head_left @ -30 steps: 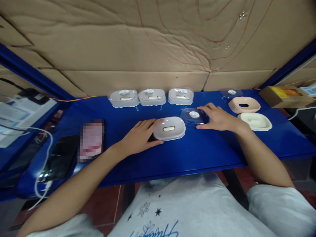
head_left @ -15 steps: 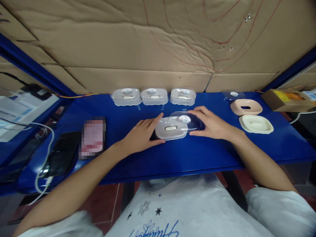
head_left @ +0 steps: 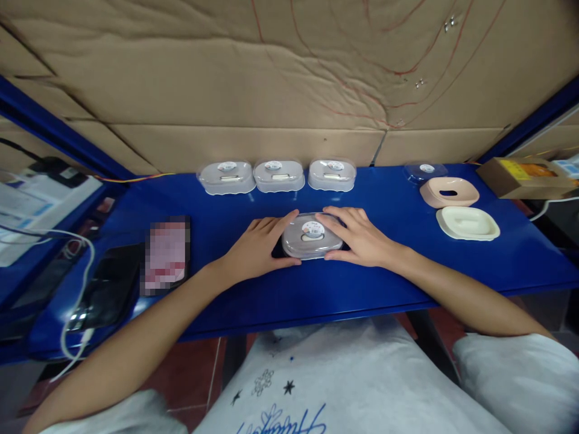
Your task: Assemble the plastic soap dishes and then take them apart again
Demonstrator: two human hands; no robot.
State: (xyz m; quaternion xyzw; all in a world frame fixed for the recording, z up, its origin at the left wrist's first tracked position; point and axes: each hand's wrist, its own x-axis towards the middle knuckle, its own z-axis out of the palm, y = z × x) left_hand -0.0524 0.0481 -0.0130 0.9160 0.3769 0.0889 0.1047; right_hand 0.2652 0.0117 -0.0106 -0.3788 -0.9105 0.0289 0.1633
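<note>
A small oval grey box [head_left: 292, 246] sits on the blue table between my hands. Over it lies a clear plastic lid [head_left: 313, 217] with a round white sticker near its middle. My left hand [head_left: 251, 250] is curved around the left end of the box, thumb at the near side and fingers at the far side. From the right, my right hand [head_left: 362, 241] grips the clear lid, its fingertips on the far edge and its thumb on the near edge. Whether the lid is fully seated cannot be made out.
Three similar lidded grey boxes [head_left: 280, 176] stand along the cardboard back wall. At the right are a clear lid [head_left: 424, 173], a pink oval shell [head_left: 436, 196], a cream tray [head_left: 468, 223] and a cardboard box [head_left: 511, 181]. Phones [head_left: 165, 256] and a white cable [head_left: 85, 289] lie left.
My right hand has moved left with the clear lid, which now lies over the grey box instead of jutting out to its right. My left hand has stayed at the box's left end.
</note>
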